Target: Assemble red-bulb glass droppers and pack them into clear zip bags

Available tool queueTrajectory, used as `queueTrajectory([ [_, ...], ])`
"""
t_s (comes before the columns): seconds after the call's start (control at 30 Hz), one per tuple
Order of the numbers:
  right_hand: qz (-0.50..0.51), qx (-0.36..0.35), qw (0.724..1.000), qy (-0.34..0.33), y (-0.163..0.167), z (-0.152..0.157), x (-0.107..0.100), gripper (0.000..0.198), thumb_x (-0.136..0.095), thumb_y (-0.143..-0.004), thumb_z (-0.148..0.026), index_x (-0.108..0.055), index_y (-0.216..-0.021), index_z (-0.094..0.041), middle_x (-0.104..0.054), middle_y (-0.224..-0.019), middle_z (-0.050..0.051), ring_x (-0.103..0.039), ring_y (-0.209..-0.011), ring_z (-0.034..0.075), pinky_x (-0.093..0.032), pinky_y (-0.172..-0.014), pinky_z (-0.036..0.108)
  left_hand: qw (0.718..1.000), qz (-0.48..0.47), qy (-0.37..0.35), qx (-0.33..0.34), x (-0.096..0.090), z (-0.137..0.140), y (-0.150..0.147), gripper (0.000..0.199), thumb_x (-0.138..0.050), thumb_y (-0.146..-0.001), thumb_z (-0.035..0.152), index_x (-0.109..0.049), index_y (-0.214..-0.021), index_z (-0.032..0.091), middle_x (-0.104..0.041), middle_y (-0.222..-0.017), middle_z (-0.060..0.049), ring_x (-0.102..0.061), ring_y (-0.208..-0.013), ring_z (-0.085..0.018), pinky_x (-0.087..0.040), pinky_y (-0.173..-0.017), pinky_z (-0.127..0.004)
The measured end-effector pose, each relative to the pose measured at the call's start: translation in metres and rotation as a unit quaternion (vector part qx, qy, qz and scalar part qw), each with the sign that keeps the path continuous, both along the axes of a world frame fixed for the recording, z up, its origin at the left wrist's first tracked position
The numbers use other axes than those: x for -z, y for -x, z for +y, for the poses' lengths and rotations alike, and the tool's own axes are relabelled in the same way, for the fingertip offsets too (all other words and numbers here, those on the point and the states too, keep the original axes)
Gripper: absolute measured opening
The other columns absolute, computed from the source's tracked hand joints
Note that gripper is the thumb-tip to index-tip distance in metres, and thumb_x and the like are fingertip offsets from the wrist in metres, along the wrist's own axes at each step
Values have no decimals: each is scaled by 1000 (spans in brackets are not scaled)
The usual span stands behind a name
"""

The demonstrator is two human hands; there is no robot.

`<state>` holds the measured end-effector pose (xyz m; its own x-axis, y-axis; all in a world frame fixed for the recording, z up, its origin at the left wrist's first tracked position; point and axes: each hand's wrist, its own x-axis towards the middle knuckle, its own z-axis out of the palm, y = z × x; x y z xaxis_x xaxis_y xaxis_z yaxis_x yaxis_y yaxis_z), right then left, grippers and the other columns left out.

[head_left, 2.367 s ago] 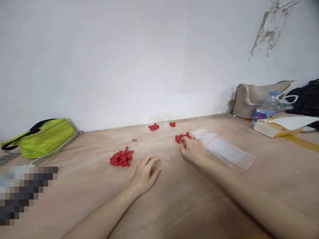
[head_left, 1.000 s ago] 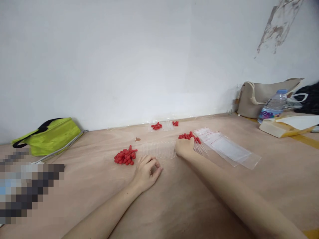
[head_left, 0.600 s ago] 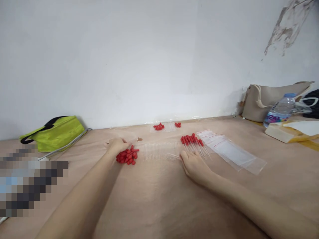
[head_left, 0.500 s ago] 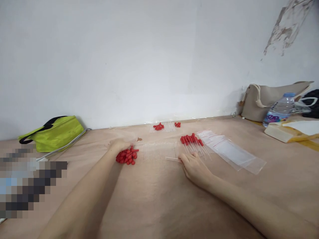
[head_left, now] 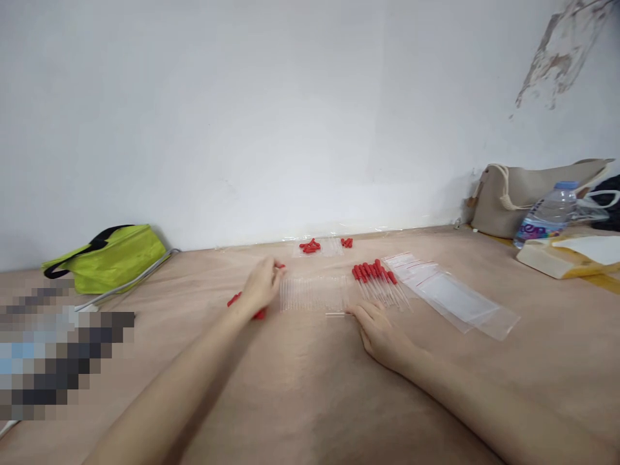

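Note:
My left hand [head_left: 260, 285] is closed in a pinch, and a small red rubber bulb [head_left: 280, 265] shows at its fingertips. Below that wrist, partly covered by it, lies a pile of red rubber bulbs [head_left: 260, 314]. My right hand [head_left: 378, 328] rests low on the surface with its fingers closed on thin clear glass tubes [head_left: 335, 315], which point left. Between the hands a row of similar clear tubes [head_left: 305, 295] lies side by side. Just beyond my right hand are several droppers [head_left: 374, 276], each a tube with a red bulb on one end.
Clear zip bags [head_left: 455, 298] overlap at the right. Near the wall lie more red bulbs [head_left: 310, 246] on clear plastic. A yellow-green bag [head_left: 113, 259] stands at the left; a water bottle [head_left: 549, 213] and a beige bag [head_left: 498, 200] are at the back right.
My left hand has moved right from behind the bulb pile, and a red bulb now shows in its fingers. My right hand stays almost in place, its tubes now lying more level.

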<state>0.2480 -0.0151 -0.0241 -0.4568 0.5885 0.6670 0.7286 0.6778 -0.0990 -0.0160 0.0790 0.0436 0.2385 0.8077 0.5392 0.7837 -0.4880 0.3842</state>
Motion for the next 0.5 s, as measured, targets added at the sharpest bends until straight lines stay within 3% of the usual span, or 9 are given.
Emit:
queueTrajectory([
  [0.1,5,6,1000,9,-1,0,2,40,-32,-76,1,-50,-109,-12,-58,-90,9,-50,-83,19,-35,-74,31,993,63,1,98,23,-47,-22,13,-40,-87,28,-48,-90,19,-60,-78,-4,-57,-72,-18,-43,-64,-30],
  [0.2,26,11,999,20,0,1,2,31,-35,-84,-8,-51,-110,-16,-59,-86,7,-51,-79,17,-34,-74,31,989,39,16,142,45,-74,-33,15,-45,-86,27,-48,-97,18,-62,-81,-3,-58,-73,-16,-45,-66,-28],
  [0.3,49,8,998,25,2,0,0,23,-36,-88,-17,-55,-102,-18,-60,-82,5,-52,-77,15,-33,-72,30,986,8,7,165,52,-80,-36,21,-50,-84,26,-50,-103,18,-62,-88,-4,-59,-79,-15,-46,-70,-27],
  [0.5,45,-3,999,28,5,-2,-5,21,-39,-88,-20,-58,-97,-19,-62,-82,4,-54,-76,14,-30,-72,30,980,16,1,198,47,-78,-42,14,-49,-85,25,-59,-94,19,-61,-85,-4,-57,-77,-14,-46,-70,-26],
])
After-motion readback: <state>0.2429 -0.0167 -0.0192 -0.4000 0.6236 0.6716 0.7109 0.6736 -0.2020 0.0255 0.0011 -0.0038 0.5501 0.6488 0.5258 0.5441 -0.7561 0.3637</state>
